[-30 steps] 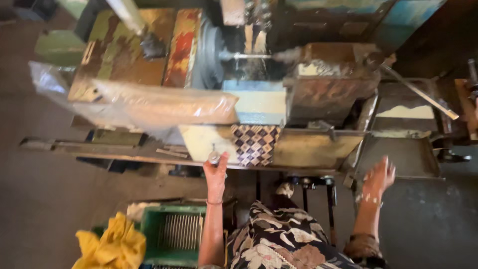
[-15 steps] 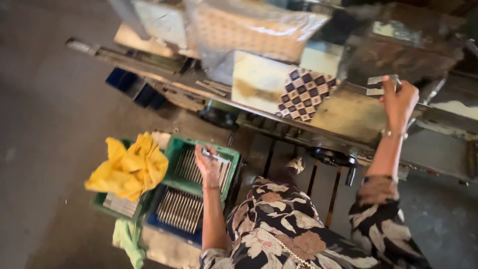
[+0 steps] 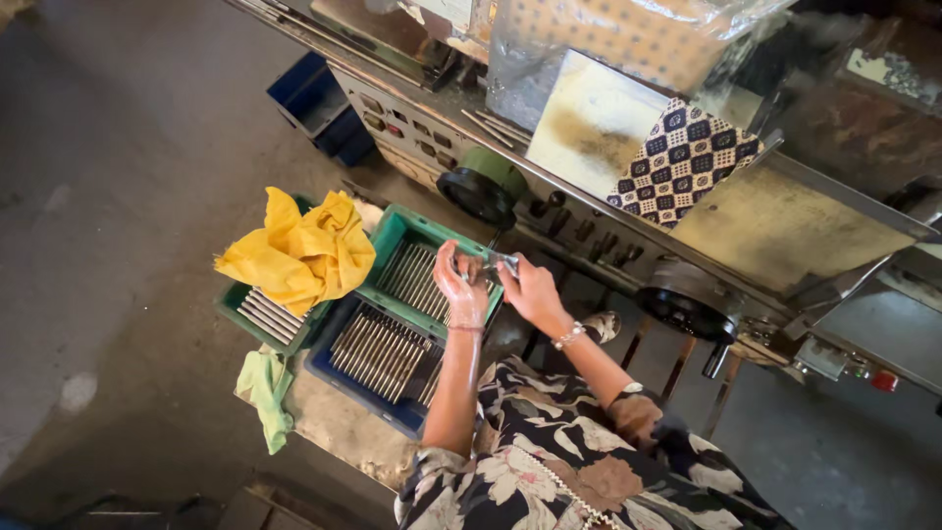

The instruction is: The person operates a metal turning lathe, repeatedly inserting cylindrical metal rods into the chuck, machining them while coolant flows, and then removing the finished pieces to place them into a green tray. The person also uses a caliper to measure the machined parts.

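Note:
My left hand point(image 3: 459, 285) and my right hand point(image 3: 530, 291) meet over a green crate point(image 3: 391, 238) filled with thin metal rods. Both hands close on a small shiny metal piece point(image 3: 498, 261) held between their fingertips. A beaded bracelet sits on my right wrist. Just below the green crate, a blue crate point(image 3: 329, 378) holds more metal rods laid side by side. My patterned sleeves and lap fill the bottom of the view.
A long metal machine point(image 3: 785, 236) runs across the top right, with a green-rimmed handwheel point(image 3: 481, 186), a black wheel point(image 3: 687, 306) and a checked cloth point(image 3: 682, 157) on it. A yellow cloth point(image 3: 299, 257) lies on another rod crate. A green rag point(image 3: 265, 393) and blue bins point(image 3: 314, 98) sit on the floor.
My right hand left the machine top and came down to meet my left hand over the green crate. The view tilted down and left toward the crates.

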